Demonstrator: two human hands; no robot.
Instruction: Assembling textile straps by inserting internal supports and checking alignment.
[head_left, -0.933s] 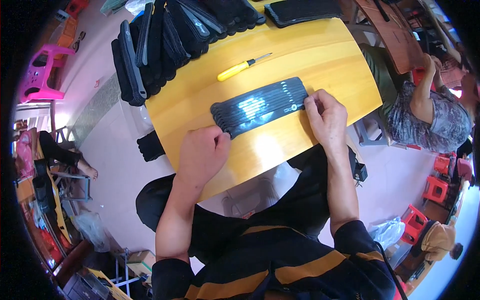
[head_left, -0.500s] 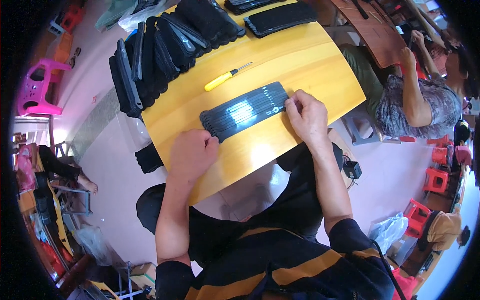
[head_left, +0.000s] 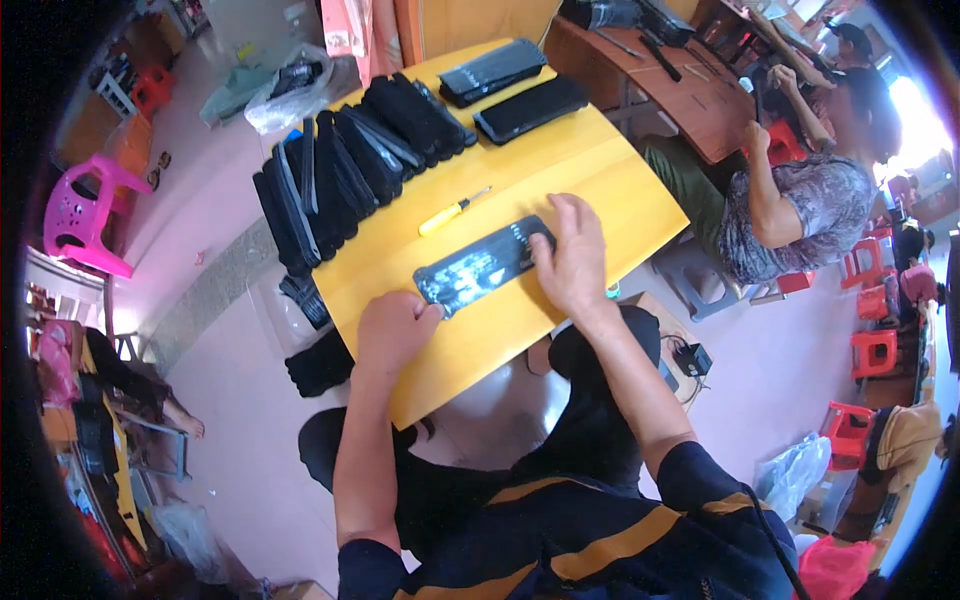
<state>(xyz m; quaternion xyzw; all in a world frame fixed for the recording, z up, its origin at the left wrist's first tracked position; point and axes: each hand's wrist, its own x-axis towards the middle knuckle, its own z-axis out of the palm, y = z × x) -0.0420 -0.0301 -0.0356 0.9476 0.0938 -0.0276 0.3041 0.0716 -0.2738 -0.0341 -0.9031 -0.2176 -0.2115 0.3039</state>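
Observation:
On the yellow table lies a glossy black oblong stack of thin pieces (head_left: pixel 478 268), its exact kind not clear to me, with pale marks near its right end. My left hand (head_left: pixel 392 332) is curled closed at the stack's lower left corner, thumb and forefinger pinching there. At the right end my right hand (head_left: pixel 574 262) has its fingers stretched out and apart, the thumb touching the stack's edge. Beyond the stack rests a screwdriver with a yellow handle (head_left: pixel 443 218), its tip pointing to the far right.
Several black bundles (head_left: pixel 350 165) stand in a row along the far left of the yellow table (head_left: pixel 610 190). Two more black stacks (head_left: pixel 530 108) lie at its far edge. A pink plastic chair (head_left: pixel 90 215) is off left; a seated person (head_left: pixel 790 215) works at a brown table on the right.
My right hand has loosened from the stack's right end, its fingers now spread. My left hand stays at the left corner. The whole view has shifted, showing more of the far side.

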